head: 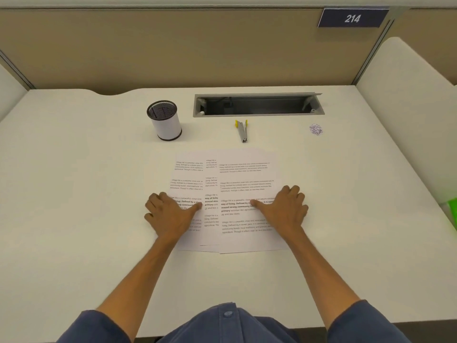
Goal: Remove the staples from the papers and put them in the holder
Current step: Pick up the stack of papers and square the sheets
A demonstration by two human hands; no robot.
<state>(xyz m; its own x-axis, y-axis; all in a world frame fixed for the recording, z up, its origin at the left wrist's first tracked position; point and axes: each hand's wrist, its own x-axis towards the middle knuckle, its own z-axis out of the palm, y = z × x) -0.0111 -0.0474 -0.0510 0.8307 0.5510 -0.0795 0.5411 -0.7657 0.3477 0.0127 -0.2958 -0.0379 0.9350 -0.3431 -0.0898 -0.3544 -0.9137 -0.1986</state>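
Note:
Three overlapping sets of printed papers [227, 189] lie side by side in the middle of the white desk [74, 194]. My left hand [170, 214] rests flat on the left set, thumb pointing right. My right hand [284, 209] rests flat on the right set, thumb pointing left. Neither hand holds anything. Beyond the papers lies a grey staple remover [242, 131] with yellow tabs. A white cylindrical holder [165, 122] with a black mesh rim stands upright at the back left. No staples can be made out on the sheets.
A small heap of loose staples [316, 129] lies at the back right. An open grey cable tray [257, 105] is sunk into the desk behind the remover. A green object [453, 211] shows at the right edge. Beige partition walls enclose the desk.

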